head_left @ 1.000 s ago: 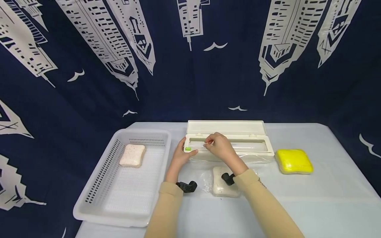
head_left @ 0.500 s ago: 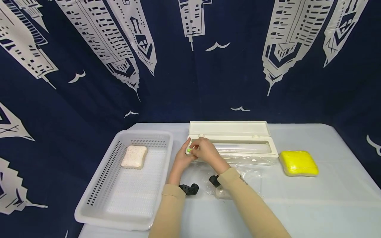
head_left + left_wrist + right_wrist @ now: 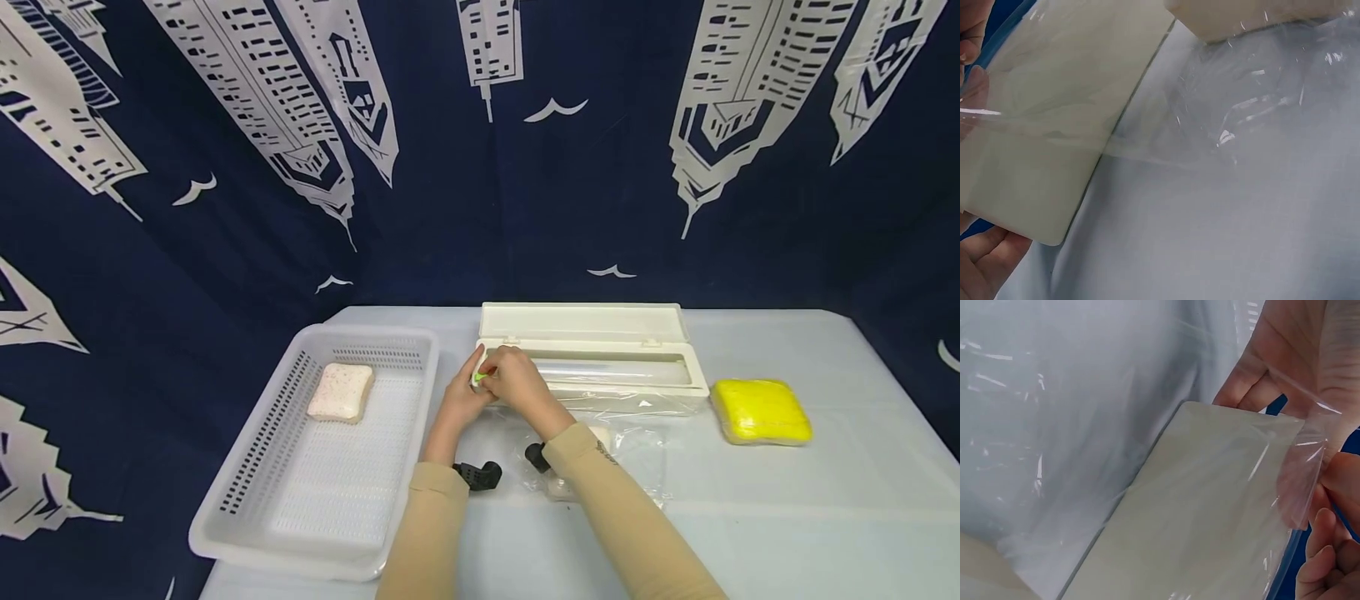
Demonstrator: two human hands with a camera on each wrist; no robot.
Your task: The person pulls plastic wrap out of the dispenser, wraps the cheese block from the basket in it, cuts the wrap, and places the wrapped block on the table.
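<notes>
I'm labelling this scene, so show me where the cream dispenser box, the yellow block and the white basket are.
Cream dispenser box (image 3: pixel 583 322): head view, inner face of its raised lid.
Yellow block (image 3: pixel 762 411): head view, middle of its top.
White basket (image 3: pixel 318 487): head view, its bare floor.

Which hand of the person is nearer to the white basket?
Left. The left hand is just right of the white basket; the right hand is farther right, beyond the left hand.

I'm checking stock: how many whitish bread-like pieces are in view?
2: one piece in the basket, a second piece on the table, partly behind the right sleeve. More may be hidden.
</notes>
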